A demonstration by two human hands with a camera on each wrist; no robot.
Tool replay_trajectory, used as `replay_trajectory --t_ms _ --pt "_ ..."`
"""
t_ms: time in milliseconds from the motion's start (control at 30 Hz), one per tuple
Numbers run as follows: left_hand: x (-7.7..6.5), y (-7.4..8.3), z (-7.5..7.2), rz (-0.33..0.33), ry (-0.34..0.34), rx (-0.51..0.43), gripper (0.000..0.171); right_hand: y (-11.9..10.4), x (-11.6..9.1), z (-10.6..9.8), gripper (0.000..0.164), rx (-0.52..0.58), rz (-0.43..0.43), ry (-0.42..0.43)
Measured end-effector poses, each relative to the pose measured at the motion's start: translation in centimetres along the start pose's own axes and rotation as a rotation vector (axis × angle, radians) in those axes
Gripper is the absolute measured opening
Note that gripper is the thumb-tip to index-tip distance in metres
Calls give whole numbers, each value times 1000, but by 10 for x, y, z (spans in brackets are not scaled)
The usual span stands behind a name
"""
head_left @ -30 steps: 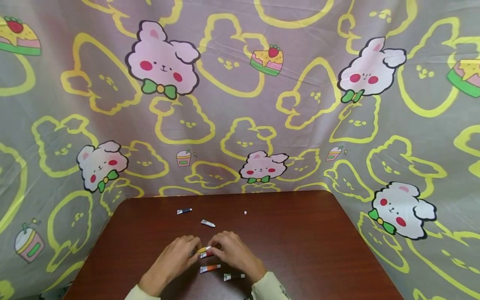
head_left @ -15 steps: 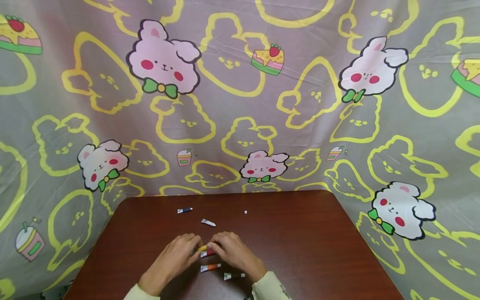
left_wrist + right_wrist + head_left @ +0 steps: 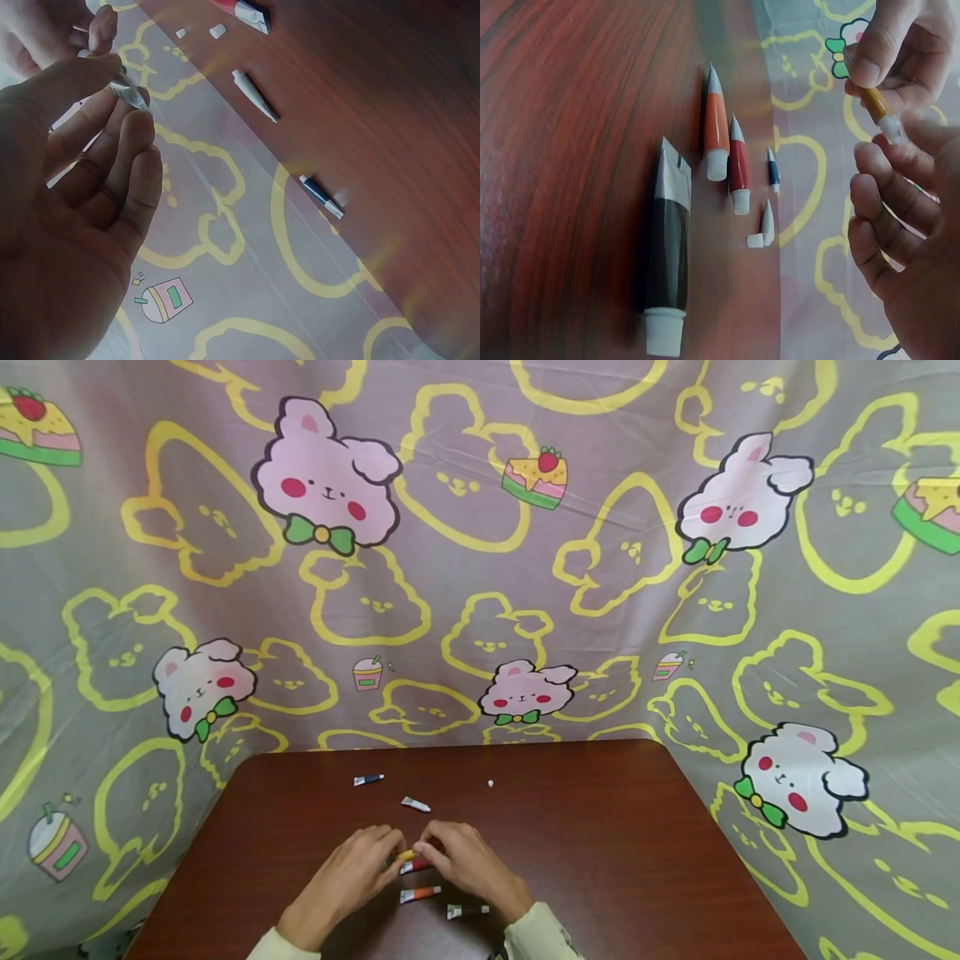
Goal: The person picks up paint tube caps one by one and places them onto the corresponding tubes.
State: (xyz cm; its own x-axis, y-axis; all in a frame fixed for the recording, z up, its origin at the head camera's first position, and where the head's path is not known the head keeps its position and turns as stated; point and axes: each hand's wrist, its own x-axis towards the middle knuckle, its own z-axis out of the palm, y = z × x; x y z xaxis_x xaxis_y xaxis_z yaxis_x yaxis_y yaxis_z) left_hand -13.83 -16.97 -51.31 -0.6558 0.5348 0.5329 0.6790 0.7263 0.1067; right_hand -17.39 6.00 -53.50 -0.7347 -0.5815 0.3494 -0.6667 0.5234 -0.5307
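Note:
In the head view my left hand (image 3: 356, 870) pinches a small yellow paint tube (image 3: 407, 856) by its crimped end, between thumb and fingers. My right hand (image 3: 468, 860) meets it from the other side. The right wrist view shows the yellow barrel and, at its end, a white screw cap (image 3: 890, 129) between the right thumb and forefinger. The tube's silver tail (image 3: 131, 94) sticks out under the left thumb in the left wrist view. Just below the hands lies a red paint tube (image 3: 416, 866), partly covered by the right fingers in the head view.
An orange paint tube (image 3: 420, 895) and a black one (image 3: 468, 911) lie nearer the front of the brown table (image 3: 600, 860). Farther back are a white tube (image 3: 416, 805), a dark blue tube (image 3: 368, 780) and a loose white cap (image 3: 491, 783). Patterned cloth (image 3: 450, 568) surrounds the table.
The right fingers have shifted slightly over the yellow tube's white end, which showed a second ago and is now mostly covered in the head view. The tubes on the table have stayed put.

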Motion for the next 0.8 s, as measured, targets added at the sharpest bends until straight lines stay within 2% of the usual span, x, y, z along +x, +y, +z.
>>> replay_trajectory --t_ms 133,400,533,733,800 --pt "0 -1 2 5 6 5 25 0 0 -2 10 19 -2 -17" --pt "0 -2 3 3 8 -8 25 1 0 -3 11 -24 -7 -31" --pt "1 0 1 -5 3 -15 25 3 -1 -4 17 -37 -8 -46" --pt "2 0 1 2 12 -25 22 3 -1 -4 36 -46 -12 -58" --pt "2 1 0 1 10 -21 21 2 -1 -5 35 -29 2 -58"
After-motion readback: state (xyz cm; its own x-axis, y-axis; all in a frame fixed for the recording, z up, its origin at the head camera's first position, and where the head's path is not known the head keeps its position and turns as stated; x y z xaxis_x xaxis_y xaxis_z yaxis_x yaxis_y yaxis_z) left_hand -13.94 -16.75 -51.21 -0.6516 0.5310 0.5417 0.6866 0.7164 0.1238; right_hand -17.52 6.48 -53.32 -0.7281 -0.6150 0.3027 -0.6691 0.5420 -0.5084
